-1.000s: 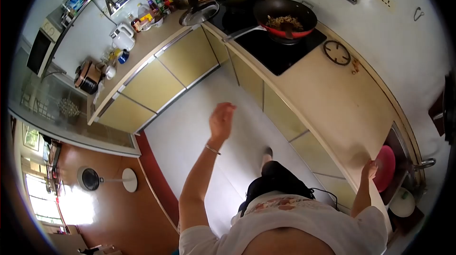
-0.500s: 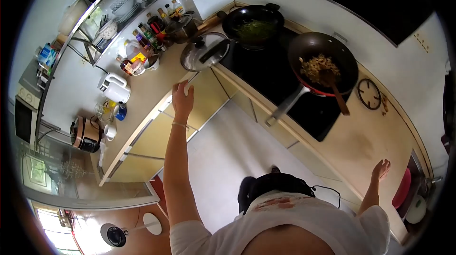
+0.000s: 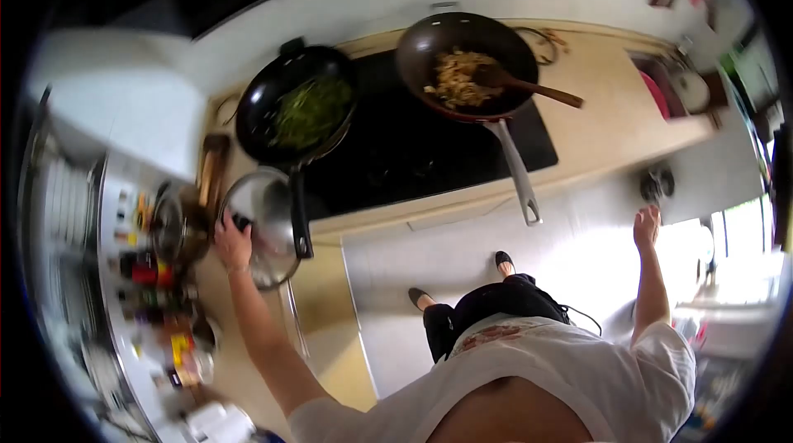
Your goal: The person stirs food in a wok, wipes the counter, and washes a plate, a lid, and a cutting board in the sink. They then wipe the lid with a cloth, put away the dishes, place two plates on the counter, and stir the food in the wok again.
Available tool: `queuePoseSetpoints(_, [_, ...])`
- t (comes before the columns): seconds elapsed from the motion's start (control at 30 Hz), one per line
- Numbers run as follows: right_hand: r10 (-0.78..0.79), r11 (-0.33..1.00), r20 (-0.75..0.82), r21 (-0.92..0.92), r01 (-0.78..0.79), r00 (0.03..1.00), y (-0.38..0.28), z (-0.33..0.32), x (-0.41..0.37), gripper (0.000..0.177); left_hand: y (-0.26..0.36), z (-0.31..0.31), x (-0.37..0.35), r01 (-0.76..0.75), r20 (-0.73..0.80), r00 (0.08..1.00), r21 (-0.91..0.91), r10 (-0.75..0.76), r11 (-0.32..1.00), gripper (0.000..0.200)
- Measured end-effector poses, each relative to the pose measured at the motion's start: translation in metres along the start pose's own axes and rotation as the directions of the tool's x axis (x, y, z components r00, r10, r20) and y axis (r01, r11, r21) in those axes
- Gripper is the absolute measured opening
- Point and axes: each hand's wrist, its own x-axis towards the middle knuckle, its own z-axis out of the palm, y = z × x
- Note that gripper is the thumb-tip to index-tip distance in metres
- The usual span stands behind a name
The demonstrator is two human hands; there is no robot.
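My left hand (image 3: 234, 243) is at the knob of a glass pan lid (image 3: 268, 195) lying on the counter, its fingers closed around the knob. Beside the lid, a black wok (image 3: 256, 108) holds chopped greens (image 3: 312, 113). My right hand (image 3: 647, 227) hangs above the floor with its fingers curled in, and whether anything is in it is too small to tell. On the right of the cooktop, a second wok (image 3: 421, 42) contains light brown pieces of food (image 3: 462, 78) and a wooden spatula (image 3: 541, 90).
The black cooktop (image 3: 396, 162) lies under the woks, and a metal wok handle (image 3: 519, 175) juts over the counter edge. Bottles (image 3: 149, 270) and a lidded pot (image 3: 178, 224) stand at the left. A sink (image 3: 673, 84) is at the back right.
The view has turned and moved toward the cooktop. My left hand has gone from empty air to the lid's knob. My right hand has moved off the counter area and closed.
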Motion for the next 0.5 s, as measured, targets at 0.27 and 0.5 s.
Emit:
queuePoseSetpoints(0.27, [0.207, 0.978, 0.056, -0.005, -0.207, 0.977, 0.034, -0.016, -0.092, 0.010, -0.022, 0.016, 0.018, -0.083, 0.230, 0.968, -0.092, 0.103, 0.992, 0.032])
queuePoseSetpoints(0.5, [0.110, 0.988, 0.091, 0.102, -0.119, 0.990, 0.047, -0.009, -0.111, 0.013, -0.009, -0.068, -0.061, -0.213, 0.298, 0.934, 0.024, 0.196, 0.977, 0.031])
